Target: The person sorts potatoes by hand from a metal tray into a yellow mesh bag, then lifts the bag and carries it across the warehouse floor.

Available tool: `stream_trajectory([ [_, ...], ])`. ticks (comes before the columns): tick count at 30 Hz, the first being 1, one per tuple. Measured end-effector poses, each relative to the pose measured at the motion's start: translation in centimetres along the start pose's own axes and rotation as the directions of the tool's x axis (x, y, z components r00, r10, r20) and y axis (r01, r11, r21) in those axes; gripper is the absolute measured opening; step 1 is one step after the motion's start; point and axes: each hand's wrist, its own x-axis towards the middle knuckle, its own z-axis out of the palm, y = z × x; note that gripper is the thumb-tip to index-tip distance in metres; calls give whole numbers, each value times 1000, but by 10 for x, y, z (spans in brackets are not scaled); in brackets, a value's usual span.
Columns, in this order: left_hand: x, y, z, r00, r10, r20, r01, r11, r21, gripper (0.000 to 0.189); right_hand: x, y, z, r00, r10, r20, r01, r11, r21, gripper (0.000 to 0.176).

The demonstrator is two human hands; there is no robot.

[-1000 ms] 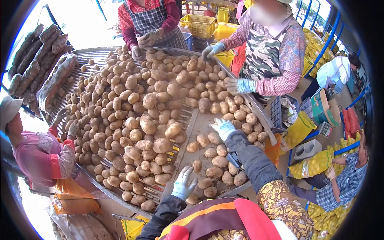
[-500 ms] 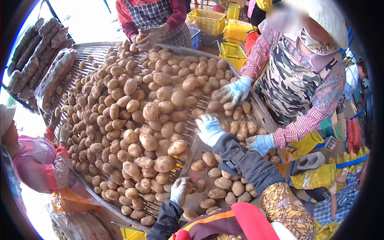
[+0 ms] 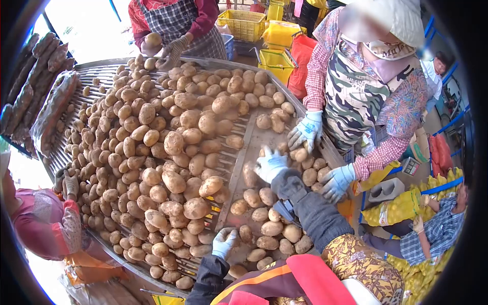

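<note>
"Any grip to report at the right hand (image 3: 271, 165)?"

"Its gloved fingers are spread, palm down over the metal board (image 3: 264, 137). One blurred potato (image 3: 250, 174) lies just beside the fingertips; I can't tell whether they touch."

"And the left hand (image 3: 223, 243)?"

"Lower down, at the near end of the board, with its fingers curled. Another potato (image 3: 245, 234) lies just beside it, but I can't tell if anything is pinched."

"Where are the rest?"

"Loose potatoes (image 3: 292, 233) lie scattered on the board, left of and below the right forearm. A far bigger heap (image 3: 147, 132) covers the slats (image 3: 99, 72) on the left."

"Who else is close?"

"Opposite, a worker in a camouflage apron (image 3: 345, 96) has one blue-and-white glove (image 3: 306, 131) over potatoes at the board's edge, the other glove (image 3: 337, 182) near the right sleeve (image 3: 315, 213). At the far side, a worker in a checked apron (image 3: 173, 21) holds up a single potato (image 3: 153, 39). On the left, a worker in a pink top (image 3: 43, 216) has gloved hands at the heap's edge."

"Further out?"

"Filled sacks (image 3: 55, 112) at far left, a yellow crate (image 3: 243, 25) beyond."
</note>
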Motion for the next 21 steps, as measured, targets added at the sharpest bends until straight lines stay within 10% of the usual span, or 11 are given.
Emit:
stream_trajectory([
  [7, -10, -2, 0, 999, 33, 14, -33, 999, -1, 25, -102, -4, 24, 939, -301, -166, 300, 953, -29, 41],
  [12, -14, -2, -2, 1000, 3, 7, -3, 1000, 20, 24, -59, 49, 34, 827, -132, -546, 131, 990, -41, 35],
  [16, -15, 10, -2, 1000, -12, -28, 15, 995, 101, 27, -48, 77, 59, 874, -163, -458, 189, 982, 12, 29],
  [21, -36, 27, -1, 949, -62, 309, 204, 868, -453, 36, -114, 32, 60, 911, 55, -409, 253, 708, 659, 21],
])
